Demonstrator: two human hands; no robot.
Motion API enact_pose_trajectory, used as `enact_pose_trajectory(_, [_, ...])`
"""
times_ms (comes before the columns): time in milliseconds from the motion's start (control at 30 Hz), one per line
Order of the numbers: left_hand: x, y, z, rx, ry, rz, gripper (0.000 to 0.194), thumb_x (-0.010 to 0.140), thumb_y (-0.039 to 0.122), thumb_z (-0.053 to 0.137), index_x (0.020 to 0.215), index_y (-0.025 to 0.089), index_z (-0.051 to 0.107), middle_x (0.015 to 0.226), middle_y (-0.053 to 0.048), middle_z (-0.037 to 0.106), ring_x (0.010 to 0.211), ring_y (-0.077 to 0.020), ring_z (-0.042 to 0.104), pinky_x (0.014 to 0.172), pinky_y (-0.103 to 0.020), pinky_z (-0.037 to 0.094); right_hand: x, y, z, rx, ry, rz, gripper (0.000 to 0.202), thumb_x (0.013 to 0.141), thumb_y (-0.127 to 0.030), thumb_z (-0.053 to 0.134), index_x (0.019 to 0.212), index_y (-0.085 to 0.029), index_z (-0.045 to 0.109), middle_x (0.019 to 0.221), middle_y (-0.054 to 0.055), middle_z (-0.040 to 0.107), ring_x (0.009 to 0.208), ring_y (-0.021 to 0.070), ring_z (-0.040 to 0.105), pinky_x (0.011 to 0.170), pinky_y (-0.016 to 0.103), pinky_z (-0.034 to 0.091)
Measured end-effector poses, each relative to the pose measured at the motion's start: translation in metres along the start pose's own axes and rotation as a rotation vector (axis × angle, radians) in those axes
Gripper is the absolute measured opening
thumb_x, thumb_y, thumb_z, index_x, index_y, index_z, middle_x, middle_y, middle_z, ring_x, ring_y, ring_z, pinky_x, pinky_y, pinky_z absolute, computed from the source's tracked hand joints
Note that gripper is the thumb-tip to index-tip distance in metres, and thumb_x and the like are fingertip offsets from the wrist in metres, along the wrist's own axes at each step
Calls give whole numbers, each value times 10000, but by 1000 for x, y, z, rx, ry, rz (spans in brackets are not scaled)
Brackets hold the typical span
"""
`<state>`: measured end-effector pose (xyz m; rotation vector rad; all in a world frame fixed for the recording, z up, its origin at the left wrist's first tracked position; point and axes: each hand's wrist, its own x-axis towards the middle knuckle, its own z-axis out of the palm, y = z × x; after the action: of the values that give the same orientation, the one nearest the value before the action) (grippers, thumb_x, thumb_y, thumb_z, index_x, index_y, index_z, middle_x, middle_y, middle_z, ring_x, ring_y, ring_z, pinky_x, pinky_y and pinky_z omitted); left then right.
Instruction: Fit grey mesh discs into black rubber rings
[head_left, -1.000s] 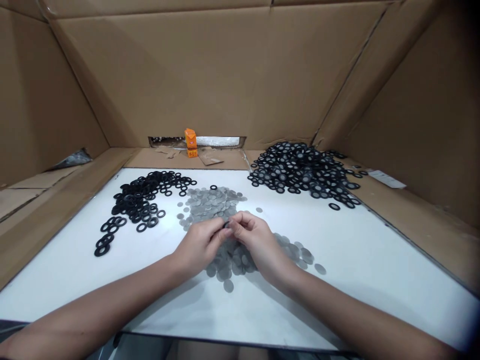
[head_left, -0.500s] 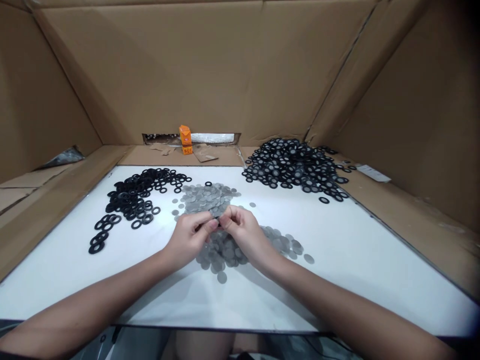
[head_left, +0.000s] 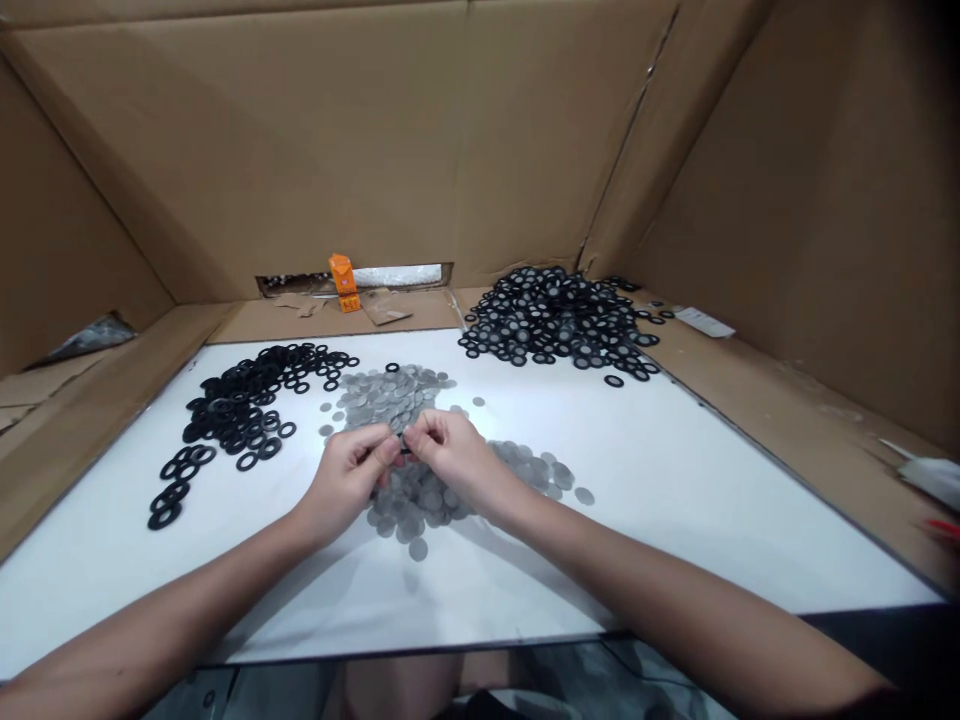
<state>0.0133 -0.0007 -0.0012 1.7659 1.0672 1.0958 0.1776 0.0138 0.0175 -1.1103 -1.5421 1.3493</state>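
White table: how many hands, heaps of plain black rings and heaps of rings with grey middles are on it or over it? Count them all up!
Hands: 2 (left hand, right hand)
Plain black ring heap: 1
Grey-middled ring heap: 1
Total: 4
Left out: grey discs, overlapping too much to count.

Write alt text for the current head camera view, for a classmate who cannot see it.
Two bare hands, left and right, pinch a small black ring above loose grey discs on a white tabletop. Black rings lie to the left; a heap of black rings with grey centres sits far right, inside cardboard walls.
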Motion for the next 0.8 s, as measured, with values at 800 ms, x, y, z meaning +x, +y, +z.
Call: enact_pose_trajectory(800, [2,-1,-1,-110,-66,-51,408,908,441,527,618,155,518,465,54,424,406,-61,331,407,-210,244,-4,-8,1,136,-39,60,323,787,-357,668,596,-188,469,582,-28,478,564,113,439,569,252,345])
